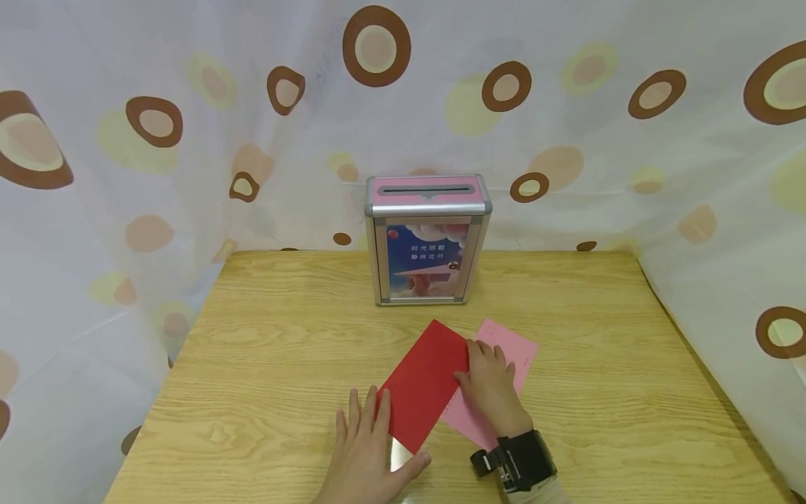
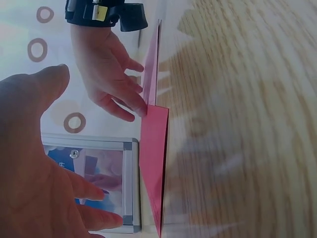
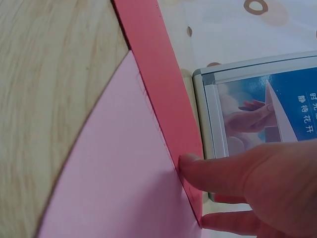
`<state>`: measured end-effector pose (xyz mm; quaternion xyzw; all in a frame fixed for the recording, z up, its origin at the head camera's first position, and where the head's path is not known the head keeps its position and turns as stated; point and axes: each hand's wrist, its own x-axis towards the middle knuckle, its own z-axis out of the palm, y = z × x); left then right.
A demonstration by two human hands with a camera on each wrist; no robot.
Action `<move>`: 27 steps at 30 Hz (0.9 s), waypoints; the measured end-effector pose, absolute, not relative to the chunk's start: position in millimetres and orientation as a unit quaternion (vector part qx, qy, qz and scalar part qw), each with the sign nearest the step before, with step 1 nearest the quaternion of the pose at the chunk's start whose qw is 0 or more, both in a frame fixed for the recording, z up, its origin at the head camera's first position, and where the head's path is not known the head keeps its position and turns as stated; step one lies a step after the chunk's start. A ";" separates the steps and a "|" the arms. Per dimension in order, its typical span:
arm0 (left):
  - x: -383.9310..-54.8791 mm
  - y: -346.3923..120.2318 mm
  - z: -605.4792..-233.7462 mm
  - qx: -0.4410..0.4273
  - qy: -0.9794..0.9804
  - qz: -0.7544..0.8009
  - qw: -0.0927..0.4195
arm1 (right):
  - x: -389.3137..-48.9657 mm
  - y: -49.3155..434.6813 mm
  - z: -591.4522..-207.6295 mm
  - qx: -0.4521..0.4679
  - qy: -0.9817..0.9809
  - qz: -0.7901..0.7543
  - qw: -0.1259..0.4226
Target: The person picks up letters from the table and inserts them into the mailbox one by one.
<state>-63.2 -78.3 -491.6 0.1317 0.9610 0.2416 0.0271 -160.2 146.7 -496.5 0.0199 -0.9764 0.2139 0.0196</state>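
A flat red envelope (image 1: 423, 381) lies slanted on the table, its right side lapping over a pink envelope (image 1: 507, 344) with small faint marks. My left hand (image 1: 364, 444) is spread beside the red envelope, fingers straight, with the fingertips overlapping its left edge in the head view. From the other side, my right hand (image 1: 494, 385) reaches across the pink envelope. In the right wrist view its thumb (image 3: 190, 163) touches the red envelope's edge, and a fingertip (image 3: 210, 221) is at the corner; they are spaced apart along that edge.
Behind the envelopes stands a pink and silver letter box (image 1: 429, 241) with a top slot (image 1: 428, 190), a picture front and a small lock (image 1: 453, 265). A patterned white curtain (image 1: 302, 154) surrounds the wooden table (image 1: 277, 336). A black device (image 1: 527, 458) is strapped to the right wrist.
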 end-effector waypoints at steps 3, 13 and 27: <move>-62.8 -78.1 -493.0 0.132 0.960 0.245 0.024 | -160.9 147.2 -496.6 0.016 -0.976 0.218 0.009; -62.5 -77.9 -494.6 0.134 0.961 0.241 0.023 | -172.1 153.4 -494.7 0.001 -0.969 0.247 -0.035; -62.3 -76.1 -495.2 0.131 0.963 0.232 0.044 | -178.4 160.1 -492.3 -0.018 -0.968 0.240 -0.069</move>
